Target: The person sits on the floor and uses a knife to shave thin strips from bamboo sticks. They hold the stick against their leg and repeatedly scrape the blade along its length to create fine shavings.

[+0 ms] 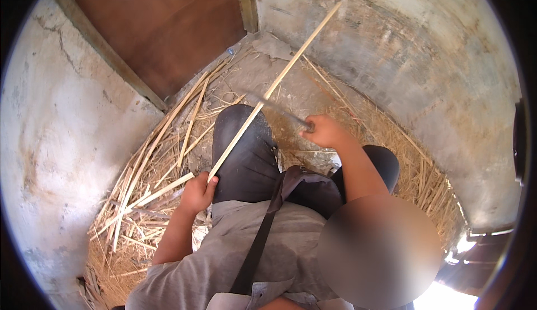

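Note:
My left hand [197, 194] is closed round the lower end of a long pale bamboo strip [299, 55]. The strip slants up and to the right across my bent left knee [240, 136], and its far end stands out in front of the wall. In my right hand [326, 132] is the handle of a long, thin, dark knife [284, 112]. Its blade points left and meets or crosses the strip just above the knee; motion blur hides whether they touch. Beside my left hand, another piece of split bamboo [168, 189] sticks out toward the lower left.
Bamboo strips [193, 122] lie in a loose heap on the left, along the wall [72, 142]. Shavings [428, 198] cover the floor at right. A brown door [162, 24] is at the far left, and a stained wall [403, 47] curves round the right.

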The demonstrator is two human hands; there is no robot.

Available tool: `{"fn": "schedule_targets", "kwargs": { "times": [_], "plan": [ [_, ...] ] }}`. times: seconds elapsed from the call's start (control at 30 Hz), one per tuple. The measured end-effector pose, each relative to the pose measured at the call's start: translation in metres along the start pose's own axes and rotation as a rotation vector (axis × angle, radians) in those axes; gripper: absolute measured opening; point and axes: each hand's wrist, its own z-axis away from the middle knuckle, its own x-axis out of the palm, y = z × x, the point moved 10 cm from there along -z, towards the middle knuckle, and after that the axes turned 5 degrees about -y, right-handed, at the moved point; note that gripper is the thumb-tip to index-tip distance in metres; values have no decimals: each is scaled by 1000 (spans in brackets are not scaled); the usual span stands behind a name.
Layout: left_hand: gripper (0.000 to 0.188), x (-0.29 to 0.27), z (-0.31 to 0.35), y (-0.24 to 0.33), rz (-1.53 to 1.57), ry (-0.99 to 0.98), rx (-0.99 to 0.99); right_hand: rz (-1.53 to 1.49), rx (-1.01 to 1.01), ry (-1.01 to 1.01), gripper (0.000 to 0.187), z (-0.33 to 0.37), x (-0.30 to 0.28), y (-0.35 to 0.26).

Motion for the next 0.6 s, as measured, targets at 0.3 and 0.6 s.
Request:
{"fn": "schedule_targets", "kwargs": {
  "times": [0.3,0.6],
  "plan": [
    [43,-23,22,-14,-6,44,47,-5,143,200,57,-3,-26,49],
    [47,-59,35,-78,-101,131,-100,-318,392,226,66,5,-47,82]
  ]
}}
